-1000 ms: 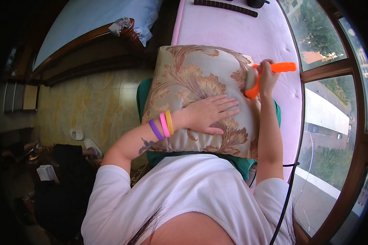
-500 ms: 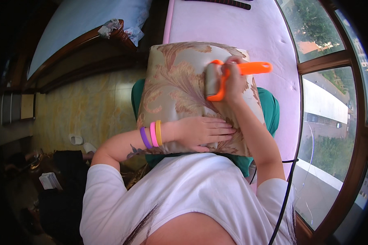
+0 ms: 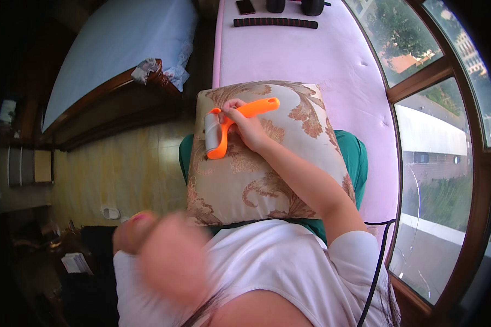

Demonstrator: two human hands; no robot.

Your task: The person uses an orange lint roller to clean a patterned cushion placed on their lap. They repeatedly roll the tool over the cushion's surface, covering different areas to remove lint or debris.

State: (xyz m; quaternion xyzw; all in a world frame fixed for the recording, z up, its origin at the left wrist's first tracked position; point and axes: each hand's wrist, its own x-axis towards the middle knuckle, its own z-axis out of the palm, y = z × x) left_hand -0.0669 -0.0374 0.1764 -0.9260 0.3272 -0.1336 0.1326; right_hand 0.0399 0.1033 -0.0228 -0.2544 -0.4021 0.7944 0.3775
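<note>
A square cushion (image 3: 297, 185) with a beige ground and brown leaf pattern lies across my lap. My right hand (image 3: 245, 125) is closed on an orange lint roller (image 3: 263, 107) over the cushion's left part. The handle points to the right, and its pale sticky roll (image 3: 211, 133) lies along the cushion's left side. My left hand (image 3: 174, 259) is lifted off the cushion, in front of my chest at the lower left. Motion smears it, so its fingers cannot be made out.
I sit by a pink padded surface (image 3: 289, 54) bearing a dark ribbed bar (image 3: 275, 23), a phone (image 3: 245, 7) and dark rounded objects. Windows (image 3: 428, 180) line the right side, and a black cable (image 3: 379, 272) hangs there. A bed (image 3: 120, 49) stands at the far left; a slipper (image 3: 110, 212) lies below.
My left hand has come off the cushion toward my chest. My right hand has carried the lint roller leftward. The cushion's leaf pattern now lies differently. The view has shifted, showing more at the top.
</note>
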